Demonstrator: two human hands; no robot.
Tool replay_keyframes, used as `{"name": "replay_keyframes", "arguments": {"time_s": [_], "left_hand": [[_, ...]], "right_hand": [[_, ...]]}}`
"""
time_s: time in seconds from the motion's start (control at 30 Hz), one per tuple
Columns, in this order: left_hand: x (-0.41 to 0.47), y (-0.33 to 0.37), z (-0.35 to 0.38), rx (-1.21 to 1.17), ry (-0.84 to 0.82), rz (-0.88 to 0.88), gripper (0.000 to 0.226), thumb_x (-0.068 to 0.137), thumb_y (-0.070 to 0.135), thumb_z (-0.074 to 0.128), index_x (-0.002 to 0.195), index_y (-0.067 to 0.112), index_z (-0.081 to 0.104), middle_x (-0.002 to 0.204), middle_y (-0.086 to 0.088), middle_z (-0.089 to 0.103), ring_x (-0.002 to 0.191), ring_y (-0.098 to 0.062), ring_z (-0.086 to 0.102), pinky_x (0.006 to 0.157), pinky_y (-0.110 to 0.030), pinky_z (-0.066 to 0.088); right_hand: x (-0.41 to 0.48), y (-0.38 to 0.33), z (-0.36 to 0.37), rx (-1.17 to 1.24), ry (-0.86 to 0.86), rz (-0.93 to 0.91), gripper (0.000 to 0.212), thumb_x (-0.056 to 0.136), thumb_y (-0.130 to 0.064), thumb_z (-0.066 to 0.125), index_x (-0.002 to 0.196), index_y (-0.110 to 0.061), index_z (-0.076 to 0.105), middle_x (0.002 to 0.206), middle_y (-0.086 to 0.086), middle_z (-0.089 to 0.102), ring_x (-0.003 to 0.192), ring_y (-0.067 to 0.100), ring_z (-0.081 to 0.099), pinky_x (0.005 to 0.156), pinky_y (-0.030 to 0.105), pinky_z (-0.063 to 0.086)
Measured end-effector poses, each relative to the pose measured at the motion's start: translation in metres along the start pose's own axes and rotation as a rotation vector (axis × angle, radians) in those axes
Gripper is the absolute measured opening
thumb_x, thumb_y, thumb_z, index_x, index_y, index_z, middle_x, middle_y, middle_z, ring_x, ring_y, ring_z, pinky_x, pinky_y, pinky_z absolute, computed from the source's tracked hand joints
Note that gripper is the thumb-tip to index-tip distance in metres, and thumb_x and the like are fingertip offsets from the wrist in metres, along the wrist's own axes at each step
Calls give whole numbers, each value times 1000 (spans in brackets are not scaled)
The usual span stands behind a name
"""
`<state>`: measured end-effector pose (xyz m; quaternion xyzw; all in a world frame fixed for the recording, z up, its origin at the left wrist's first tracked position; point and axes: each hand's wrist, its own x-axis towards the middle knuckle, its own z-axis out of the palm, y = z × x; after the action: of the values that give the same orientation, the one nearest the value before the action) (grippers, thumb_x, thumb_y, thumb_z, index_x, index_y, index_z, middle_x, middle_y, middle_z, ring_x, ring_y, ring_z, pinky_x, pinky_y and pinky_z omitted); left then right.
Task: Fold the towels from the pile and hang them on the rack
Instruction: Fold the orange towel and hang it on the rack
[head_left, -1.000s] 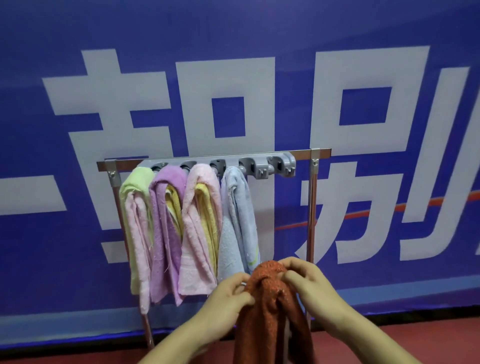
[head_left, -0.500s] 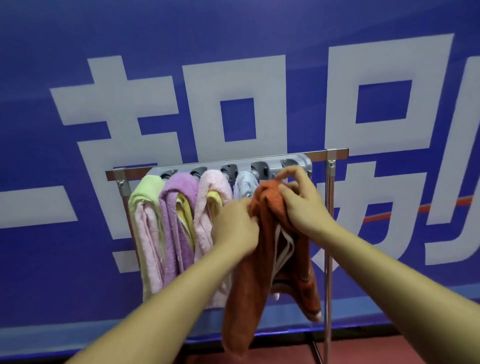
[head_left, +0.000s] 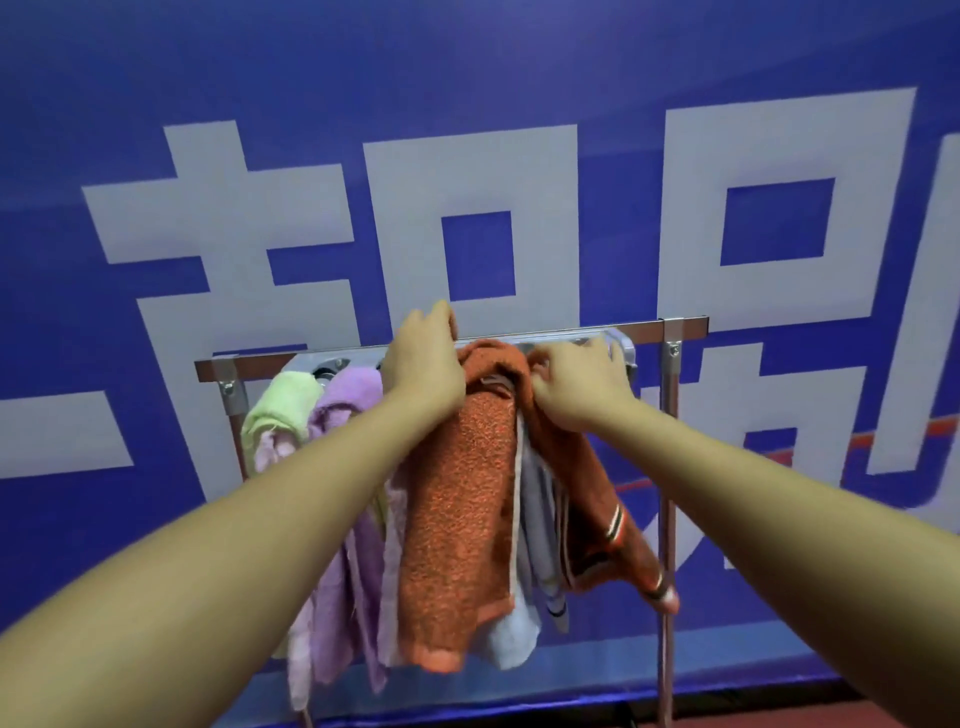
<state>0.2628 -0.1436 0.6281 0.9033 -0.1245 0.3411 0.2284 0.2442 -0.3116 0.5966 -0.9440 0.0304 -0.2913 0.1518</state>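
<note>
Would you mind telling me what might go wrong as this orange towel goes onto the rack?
1. The orange towel hangs lopsided, one flap splayed right; it may slip off the rack once the right hand lets go.
2. It overlaps the light blue towel, so pushing it in could tug that neighbour loose.

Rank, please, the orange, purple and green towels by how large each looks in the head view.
1. orange towel: largest, though it hangs nearest the camera.
2. purple towel: smaller, and partly hidden.
3. green towel: the least showing, but it is mostly hidden, so its real size against the purple one is unsure.
</note>
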Motion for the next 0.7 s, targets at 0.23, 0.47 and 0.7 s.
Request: {"name": "replay_keyframes", "arguments": {"time_s": [0.23, 0.47, 0.7], "left_hand": [[-40, 15, 4, 225, -159, 75, 25, 95, 14, 50, 116, 6, 62, 117, -21, 66, 111, -41, 61, 85, -42, 48], [-53, -3, 77, -747, -290, -447, 66, 69, 31, 38, 135, 41, 38, 128, -11, 64, 114, -34, 61, 101, -52, 49], [-78, 32, 26, -427, -99, -259, 60, 88, 15, 45, 147, 25, 47, 146, -8, 52, 129, -33, 51, 105, -37, 41]], "right_hand": [[-13, 9, 17, -81, 171, -149, 34, 99, -43, 43, 126, -38, 64, 105, -5, 72, 126, 27, 45, 119, 61, -5], [-21, 0, 11, -53, 136, -212, 51, 99, -51, 18, 138, -42, 51, 99, -1, 76, 112, 21, 66, 121, 58, -12], [-23, -7, 7, -118, 60, -178, 44, 106, -42, 22, 140, -35, 50, 106, 3, 76, 113, 27, 65, 120, 61, -10]]}}
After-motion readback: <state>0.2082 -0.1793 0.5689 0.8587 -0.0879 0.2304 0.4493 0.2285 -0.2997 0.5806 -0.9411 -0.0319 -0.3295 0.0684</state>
